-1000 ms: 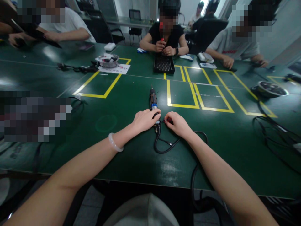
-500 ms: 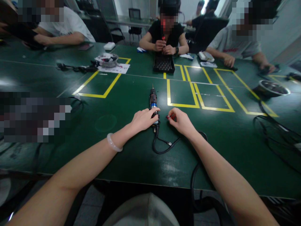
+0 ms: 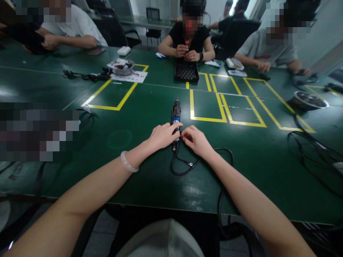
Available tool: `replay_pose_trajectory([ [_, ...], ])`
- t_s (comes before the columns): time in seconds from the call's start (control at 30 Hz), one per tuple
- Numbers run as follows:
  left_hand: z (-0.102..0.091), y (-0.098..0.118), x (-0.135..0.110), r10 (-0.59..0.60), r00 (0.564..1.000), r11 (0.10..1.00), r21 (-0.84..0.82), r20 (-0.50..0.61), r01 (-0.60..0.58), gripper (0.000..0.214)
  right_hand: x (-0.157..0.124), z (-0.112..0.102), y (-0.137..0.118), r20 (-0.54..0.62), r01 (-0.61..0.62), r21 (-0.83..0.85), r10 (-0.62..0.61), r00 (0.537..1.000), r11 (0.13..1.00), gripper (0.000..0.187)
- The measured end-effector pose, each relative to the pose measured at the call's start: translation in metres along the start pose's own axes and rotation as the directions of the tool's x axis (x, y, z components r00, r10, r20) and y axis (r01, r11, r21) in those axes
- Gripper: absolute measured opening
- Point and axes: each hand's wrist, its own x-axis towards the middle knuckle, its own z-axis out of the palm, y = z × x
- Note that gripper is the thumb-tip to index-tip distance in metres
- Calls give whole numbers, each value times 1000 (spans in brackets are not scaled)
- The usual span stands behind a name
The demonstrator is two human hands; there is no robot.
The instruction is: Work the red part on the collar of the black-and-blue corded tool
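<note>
A black electric screwdriver (image 3: 176,110) with a blue band lies on the green table (image 3: 139,160), tip pointing away from me. My left hand (image 3: 163,135) is curled over its near end, gripping the body. My right hand (image 3: 195,140) is pinched on a small red part right beside the tool's rear, touching it. A black cable (image 3: 187,165) loops from the tool's rear toward the table's front edge.
Yellow tape rectangles (image 3: 209,107) mark the table beyond the tool. A black tray (image 3: 186,73) sits in front of a person opposite. A metal bowl (image 3: 122,67) with papers stands back left, another bowl (image 3: 309,100) and cables (image 3: 316,157) at right. Other people sit around.
My right hand lifted away slightly with the small red part, then came back left against the tool's rear. The left hand stayed on the screwdriver, which shifted a little forward.
</note>
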Motion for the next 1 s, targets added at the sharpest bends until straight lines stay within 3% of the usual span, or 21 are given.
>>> replay_pose_trajectory([
  [0.17,3,-2,1,10,1000,1000,-9,-14,-10,49,0,-2,2,-27,-53,50,54,998,997,17],
  [0.5,2,-3,0,18,1000,1000,19,3,-18,54,-3,-8,0,-29,-210,232,223,974,950,9],
  [0.73,-4,-4,-1,5,999,1000,-4,31,-5,52,-3,-10,-3,-41,-178,302,200,979,936,10],
  [0.87,-8,-15,-4,-1,1000,999,33,17,0,49,-4,-14,-4,-76,-164,337,200,977,927,10],
  [1.0,-8,-39,-9,-2,1000,995,103,-18,4,49,-4,-17,-2,-115,-145,341,194,974,929,11],
])
